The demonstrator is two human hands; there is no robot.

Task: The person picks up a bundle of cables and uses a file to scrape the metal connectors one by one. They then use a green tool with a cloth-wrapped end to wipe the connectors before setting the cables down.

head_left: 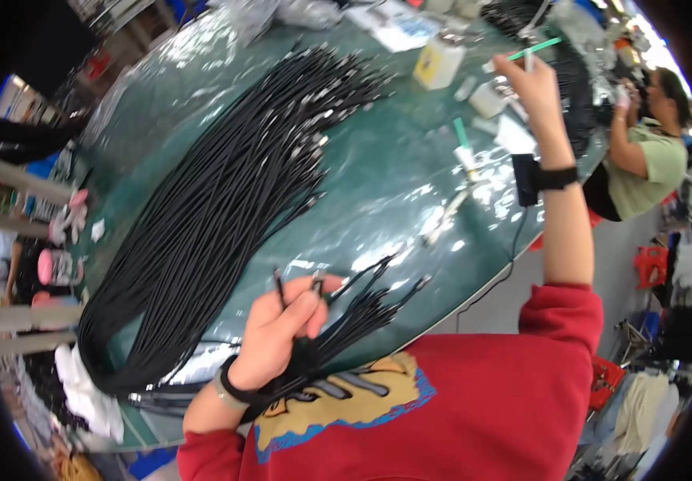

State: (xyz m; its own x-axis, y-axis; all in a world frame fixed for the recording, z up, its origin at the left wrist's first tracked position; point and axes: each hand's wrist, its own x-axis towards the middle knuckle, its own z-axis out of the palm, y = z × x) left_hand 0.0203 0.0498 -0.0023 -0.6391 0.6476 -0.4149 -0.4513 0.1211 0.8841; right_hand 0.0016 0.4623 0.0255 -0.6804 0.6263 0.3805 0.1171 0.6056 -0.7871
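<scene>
My left hand (278, 325) is closed on a black cable (279, 284) near its end, pinched between thumb and fingers. A small metallic tip (317, 282) shows at the fingertips. Beneath that hand, a smaller bunch of black cables (366, 317) lies along the table's near edge. My right hand (536, 88) is stretched far out to the right, its fingers closed around a thin green stick (544, 46) with a white part beside it. A large bundle of black cables (201, 192) with shiny metal ends spreads over the left of the table.
The green table (386, 176) has a glossy clear cover. A white bottle with a yellow label (439, 62), a small white container (487, 100) and another green-and-white stick (463, 144) stand or lie near my right arm. At the far right a co-worker (642, 152) sits by more cables.
</scene>
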